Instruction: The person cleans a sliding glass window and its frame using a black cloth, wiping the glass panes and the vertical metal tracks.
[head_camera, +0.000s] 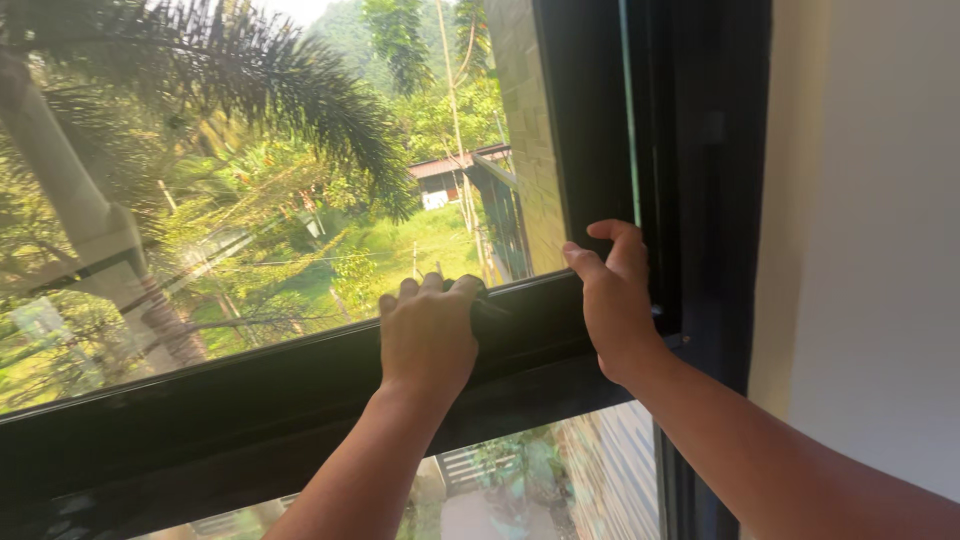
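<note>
Beyond the glass pane (250, 200) stand palms and a small house. My left hand (428, 335) sits knuckles-up on the black window frame's (200, 410) crossbar, fingers curled shut over a dark handle (487, 303), gripping it to steady the sash; my forearm rises straight from below. My right hand (615, 295) presses at the corner where the crossbar meets the upright frame, fingers bent around the edge, thumb out, arm slanting in from the cream wall (870, 250).

Sunny garden past my window.
Palm (200, 70) upper left, red-roofed shed (450, 175) center top, brick wall (530, 130) beside it; plain white wall (870, 220) at right.
</note>
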